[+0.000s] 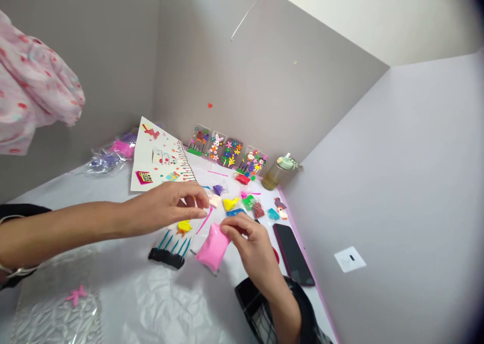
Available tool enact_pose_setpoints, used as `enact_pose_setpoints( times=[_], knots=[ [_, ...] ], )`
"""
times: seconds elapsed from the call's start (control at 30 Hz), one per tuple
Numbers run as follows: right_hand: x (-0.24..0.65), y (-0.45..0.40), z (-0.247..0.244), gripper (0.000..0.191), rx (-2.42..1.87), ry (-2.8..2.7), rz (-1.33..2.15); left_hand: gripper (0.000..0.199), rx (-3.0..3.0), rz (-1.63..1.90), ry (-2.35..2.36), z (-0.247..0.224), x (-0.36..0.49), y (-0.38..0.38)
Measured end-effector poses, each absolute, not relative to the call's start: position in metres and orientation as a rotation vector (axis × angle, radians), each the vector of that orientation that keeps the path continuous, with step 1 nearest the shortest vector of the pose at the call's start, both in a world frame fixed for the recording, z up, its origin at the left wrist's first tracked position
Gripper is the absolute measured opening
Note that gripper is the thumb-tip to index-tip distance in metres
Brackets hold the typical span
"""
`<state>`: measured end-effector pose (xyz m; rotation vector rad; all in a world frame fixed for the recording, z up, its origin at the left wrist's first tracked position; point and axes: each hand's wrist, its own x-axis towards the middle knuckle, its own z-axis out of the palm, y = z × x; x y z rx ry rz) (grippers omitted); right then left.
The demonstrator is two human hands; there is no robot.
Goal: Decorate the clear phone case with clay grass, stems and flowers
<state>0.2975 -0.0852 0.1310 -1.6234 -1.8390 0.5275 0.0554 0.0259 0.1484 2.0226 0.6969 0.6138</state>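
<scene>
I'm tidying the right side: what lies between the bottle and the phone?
In the head view, two small figures, with a blue packet beside them, lie between bottle and phone.

I can see the left forearm [94, 228] stretched out nearly level, the left hand [172, 203] in line with it, fingers loosely curled and the thumb straight, a gap between their tips. The right forearm [284, 303] slants forward and inward; the right hand [252, 243] has thumb and forefinger pinched, near the left but apart.
</scene>
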Motion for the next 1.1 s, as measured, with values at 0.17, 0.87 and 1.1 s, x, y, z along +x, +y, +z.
enact_pose_setpoints(
  times=[0.17, 0.87, 1.1],
  knots=[
    [0.338, -0.062, 0.119, 0.023, -1.941, -1.910, 0.439, 0.033, 2.010, 0.633, 0.807, 0.144, 0.033, 0.040],
    [0.340, 0.008, 0.071, 0.060, -2.153, -1.881, 0.042, 0.028, 1.978, 0.657, 0.776, 0.128, 0.037, 0.032],
    [0.330, 0.019, 0.078, 0.046, -1.780, -1.733, 0.389, 0.024, 1.988, 0.689, 0.762, 0.137, 0.039, 0.023]
  ],
)
